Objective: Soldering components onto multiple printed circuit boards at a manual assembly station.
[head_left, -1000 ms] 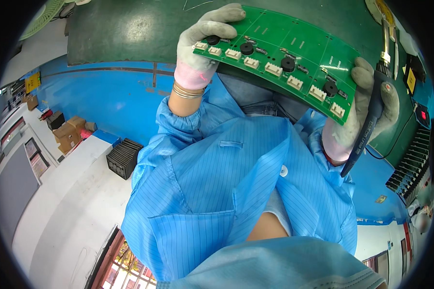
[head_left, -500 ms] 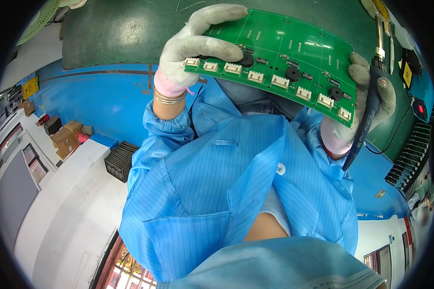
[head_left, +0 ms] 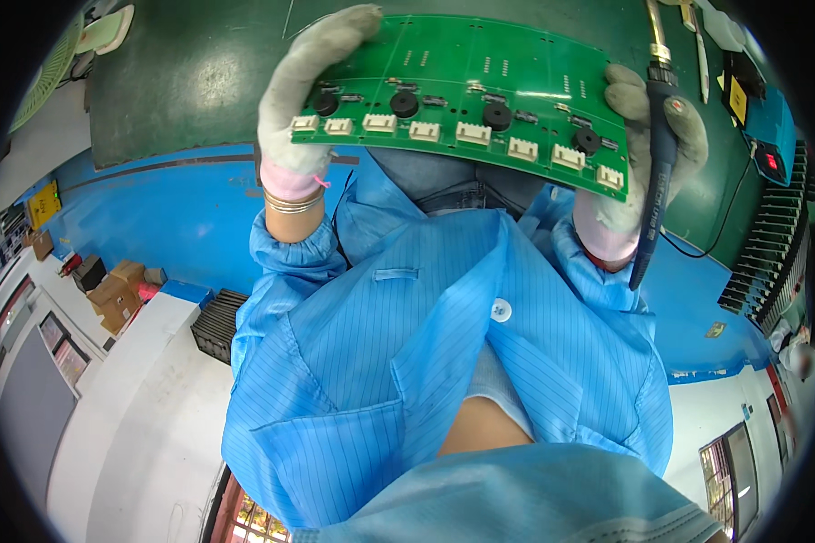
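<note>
A green circuit board [head_left: 448, 77] is raised in front of me, its component side showing. White connectors line its near edge, with several round black buzzers [head_left: 496, 116] behind them. My gloved left hand [head_left: 285, 109] grips the board's left end, one finger stretched along the edge and the other fingers hidden behind it. At the right end, my gloved right hand [head_left: 638, 149] supports the board and also holds a dark-handled soldering iron [head_left: 659, 154] between its fingers. The iron's metal end points away from me, beside the board.
Beneath the board lies a green work mat [head_left: 181, 81]. A blue soldering station [head_left: 772, 136] with a lit red display stands at the right, its cable looping down. Near it is a black slotted rack [head_left: 765, 258]. A green fan [head_left: 50, 72] sits at the far left.
Both hands have carried the board leftward, and it lies more level. My left finger has come off the board's face to its edge. The soldering iron has shifted left with my right hand.
</note>
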A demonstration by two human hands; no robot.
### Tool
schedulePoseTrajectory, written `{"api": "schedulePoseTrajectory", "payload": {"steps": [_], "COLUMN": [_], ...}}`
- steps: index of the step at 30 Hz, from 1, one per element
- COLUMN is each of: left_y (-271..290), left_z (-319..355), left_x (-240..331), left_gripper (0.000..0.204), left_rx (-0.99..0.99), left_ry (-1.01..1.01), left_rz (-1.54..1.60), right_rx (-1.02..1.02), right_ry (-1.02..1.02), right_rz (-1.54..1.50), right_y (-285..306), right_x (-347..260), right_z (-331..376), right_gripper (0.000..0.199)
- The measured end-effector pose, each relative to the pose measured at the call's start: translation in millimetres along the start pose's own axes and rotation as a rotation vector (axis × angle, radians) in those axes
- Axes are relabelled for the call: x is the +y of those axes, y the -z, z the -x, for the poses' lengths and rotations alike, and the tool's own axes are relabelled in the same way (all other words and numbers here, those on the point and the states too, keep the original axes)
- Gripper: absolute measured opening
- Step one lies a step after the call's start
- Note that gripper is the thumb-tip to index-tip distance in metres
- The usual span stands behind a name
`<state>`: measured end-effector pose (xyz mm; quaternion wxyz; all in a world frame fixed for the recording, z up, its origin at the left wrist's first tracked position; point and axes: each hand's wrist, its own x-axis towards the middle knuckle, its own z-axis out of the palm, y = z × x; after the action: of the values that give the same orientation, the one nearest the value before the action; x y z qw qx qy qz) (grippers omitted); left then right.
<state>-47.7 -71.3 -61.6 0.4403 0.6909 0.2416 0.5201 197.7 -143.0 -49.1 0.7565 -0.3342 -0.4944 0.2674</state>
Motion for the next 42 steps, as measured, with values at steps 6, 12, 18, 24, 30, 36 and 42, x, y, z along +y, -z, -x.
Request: {"api": "schedulePoseTrajectory", "payload": {"steps": [6, 12, 18, 24, 30, 36, 42], "left_y": [-4, -4, -5, -6, -5, -6, -8], "left_z": [-3, -7, -7, -12, -14, -22, -20], "left_x": [-4, 1, 4, 9, 12, 17, 18], "left_gripper": [0.041, 0.040, 0.033, 0.027, 0.024, 0.023, 0.025], "left_rx": [0.105, 0.089, 0.095, 0.061, 0.050, -0.042, -0.048], "left_ry": [-0.054, -0.058, -0.063, -0.079, -0.072, -0.143, -0.099], "left_rz": [0.253, 0.163, 0.149, 0.042, 0.013, -0.040, -0.012], "right_rx": [-0.101, -0.101, 0.047, 0.069, -0.011, 0.109, 0.163], "right_ry": [-0.020, 0.019, -0.119, -0.172, -0.181, -0.241, -0.284], "right_rz": [0.056, 0.006, -0.032, -0.093, -0.101, -0.192, -0.196], "right_y": [17, 21, 23, 31, 31, 30, 25], "right_x": [11, 18, 21, 25, 22, 22, 17], "right_z": [4, -2, 1, 0, -3, -8, -4], "right_gripper": [0.055, 0.056, 0.046, 0.039, 0.045, 0.044, 0.045]}}
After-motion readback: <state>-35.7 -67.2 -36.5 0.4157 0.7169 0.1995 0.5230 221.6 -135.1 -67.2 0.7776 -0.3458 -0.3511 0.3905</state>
